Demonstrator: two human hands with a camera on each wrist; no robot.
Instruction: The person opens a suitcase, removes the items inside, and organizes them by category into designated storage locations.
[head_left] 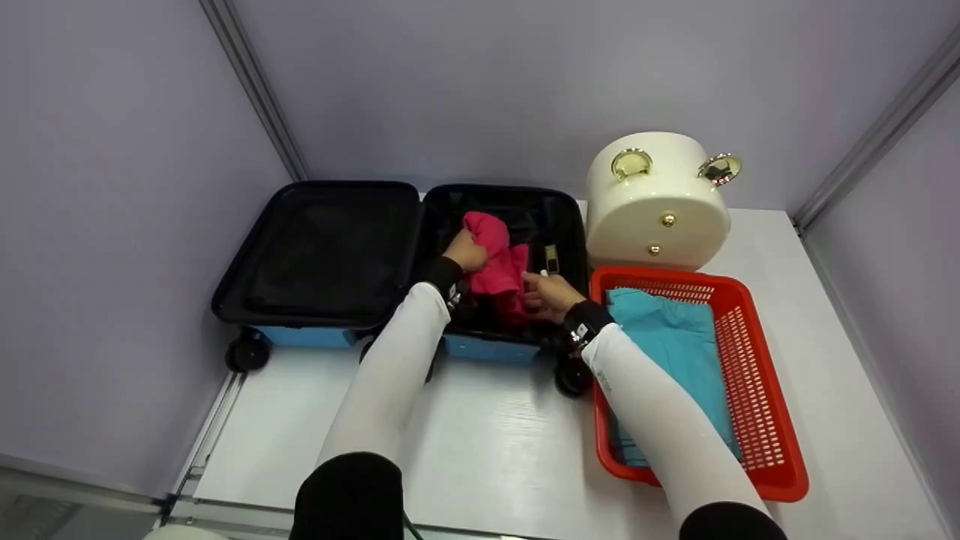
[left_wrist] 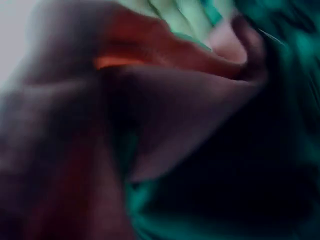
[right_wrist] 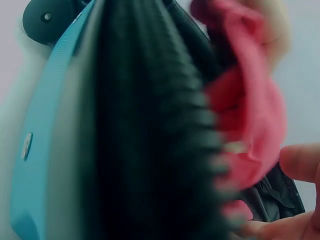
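**Both hands on the pink cloth in the open suitcase**

My left hand (head_left: 466,251) grips the upper left part of the pink cloth (head_left: 496,264), fingers curled into the fabric. My right hand (head_left: 551,294) holds the cloth's lower right edge, fingers bent against it; in the right wrist view a fingertip and the heel of that hand show just beside the bunched pink fabric. The left wrist view is too blurred to read.

The cloth lies crumpled in the right half of the open suitcase (head_left: 322,255), against the dark lining. A small dark and gold piece sits on the lining just right of the cloth. The left half of the case lies flat, showing only its black lining. The shell is blue on the outside, with black wheels (head_left: 247,352) at the near edge.

Just right of the suitcase stands a red basket (head_left: 757,390) holding a folded teal cloth (head_left: 675,337); my right forearm crosses over its near corner. Behind the basket sits a cream round case (head_left: 656,202) with gold fittings. All of it rests on the white counter (head_left: 487,442).
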